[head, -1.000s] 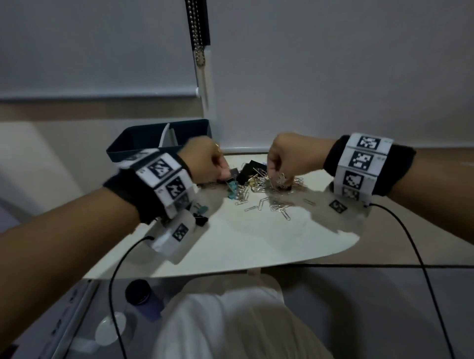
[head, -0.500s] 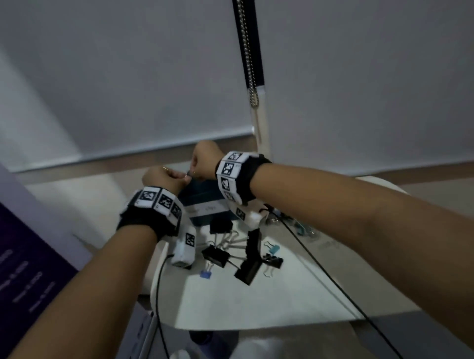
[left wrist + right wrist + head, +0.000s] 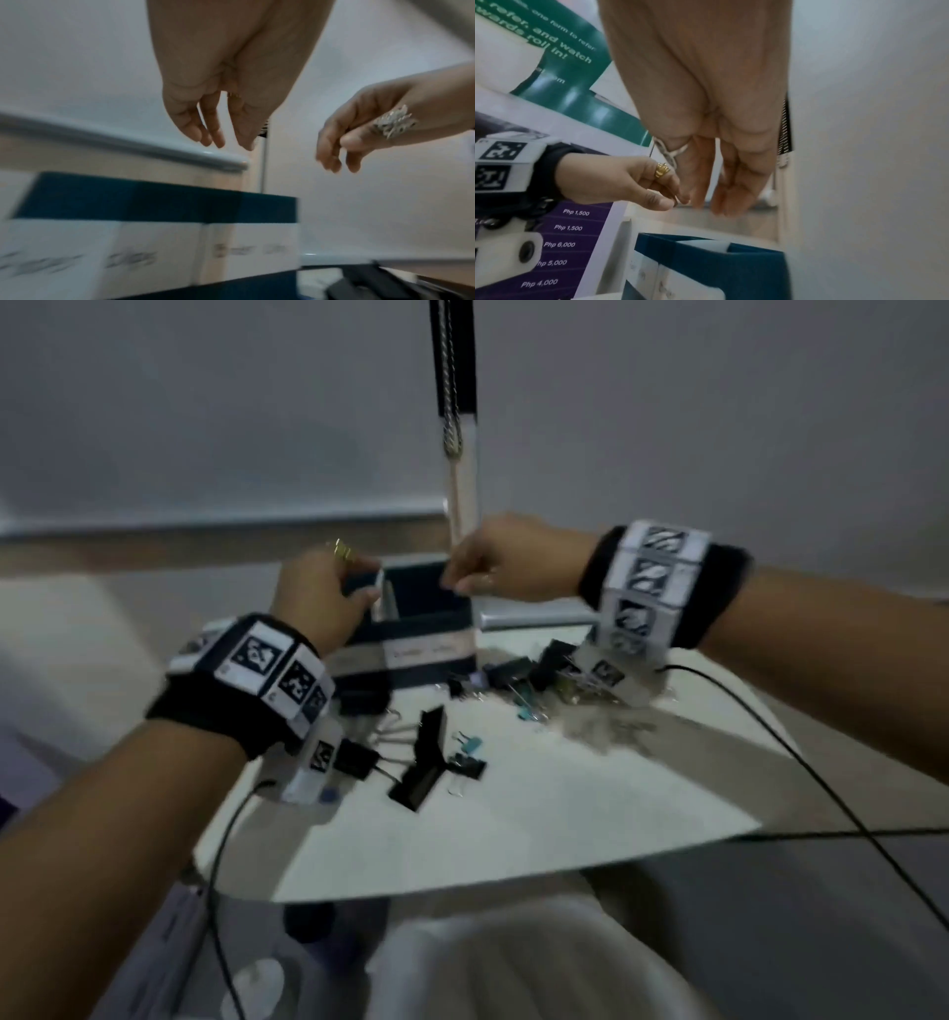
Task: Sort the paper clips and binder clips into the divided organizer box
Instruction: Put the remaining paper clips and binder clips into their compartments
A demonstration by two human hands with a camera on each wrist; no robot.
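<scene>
The light is dim and flat, with soft shadows falling on the table (image 3: 513,839) under both arms. Motion blur smears all three views, worst on the organizer box (image 3: 154,239) lettering, and straight lines bow toward the edges.

head view looking down, wrist views close, upward, all sharing organizer box (image 3: 426,629)

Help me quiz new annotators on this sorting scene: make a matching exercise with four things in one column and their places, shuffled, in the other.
Things
1. organizer box
2. large black binder clip
3. gold ring
4. bead chain

Places
A. on a finger of the left hand
B. hanging by the wall, above the box
C. lying on the white table, nearer the person
D. standing at the back of the table

Pairs: 1-D, 2-C, 3-A, 4-B
</scene>
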